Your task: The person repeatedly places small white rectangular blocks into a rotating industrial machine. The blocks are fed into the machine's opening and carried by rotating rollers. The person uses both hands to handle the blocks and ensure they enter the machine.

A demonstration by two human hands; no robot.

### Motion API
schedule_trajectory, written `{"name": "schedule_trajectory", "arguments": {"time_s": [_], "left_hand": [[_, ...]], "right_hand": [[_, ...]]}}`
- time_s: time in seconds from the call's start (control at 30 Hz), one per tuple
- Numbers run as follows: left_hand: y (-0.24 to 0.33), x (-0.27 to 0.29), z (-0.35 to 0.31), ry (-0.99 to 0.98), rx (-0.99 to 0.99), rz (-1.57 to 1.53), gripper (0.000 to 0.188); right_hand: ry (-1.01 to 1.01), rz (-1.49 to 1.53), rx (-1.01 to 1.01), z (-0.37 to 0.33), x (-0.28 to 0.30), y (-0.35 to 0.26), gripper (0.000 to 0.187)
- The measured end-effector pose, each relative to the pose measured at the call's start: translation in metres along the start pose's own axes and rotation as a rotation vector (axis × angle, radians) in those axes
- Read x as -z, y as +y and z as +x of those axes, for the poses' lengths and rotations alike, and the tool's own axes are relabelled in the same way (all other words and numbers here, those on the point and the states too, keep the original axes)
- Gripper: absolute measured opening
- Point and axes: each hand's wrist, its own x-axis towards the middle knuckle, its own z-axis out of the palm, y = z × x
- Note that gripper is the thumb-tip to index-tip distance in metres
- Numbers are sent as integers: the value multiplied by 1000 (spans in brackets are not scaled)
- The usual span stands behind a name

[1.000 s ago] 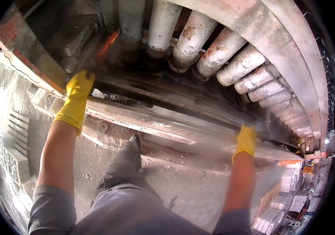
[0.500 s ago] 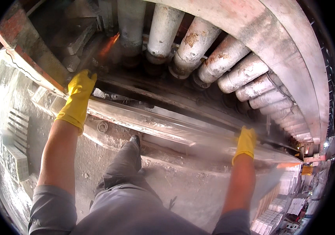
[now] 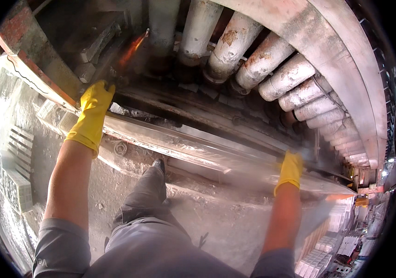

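Both of my hands wear yellow rubber gloves and rest on a long, dusty metal rail [image 3: 174, 142] along the front of a machine. My left hand [image 3: 97, 99] is closed over the rail's left end, its fingers curled towards the dark inside. Far to the right, my right hand [image 3: 291, 167] is closed on the same rail, its fingertips partly hidden and hazy. Beyond the rail, a row of whitish, flaking cylinders [image 3: 228, 48] hangs under a curved pale frame [image 3: 341, 60]. A small orange glow [image 3: 132, 50] shows in the dark interior at the far left.
Grey blocks [image 3: 86, 72] lie inside the machine beside a rusty side post [image 3: 40, 58]. On the dusty floor at left are a slatted pallet [image 3: 21, 148] and a pale block stack [image 3: 19, 185]. More pale stacked pieces [image 3: 316, 259] stand at lower right. My foot [image 3: 159, 164] is below the rail.
The row of cylinders has shifted slightly up and right in the picture. The orange glow reaches a little higher. Both hands stay in place on the rail.
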Motion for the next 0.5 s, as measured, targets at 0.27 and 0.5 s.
{"name": "schedule_trajectory", "arguments": {"time_s": [0.27,0.5], "left_hand": [[-21,4,-33,0,-5,-26,43],[-33,-3,-40,45,-37,-10,44]], "right_hand": [[26,-15,45,-45,9,25,60],[42,-8,78,-48,2,36,59]]}}
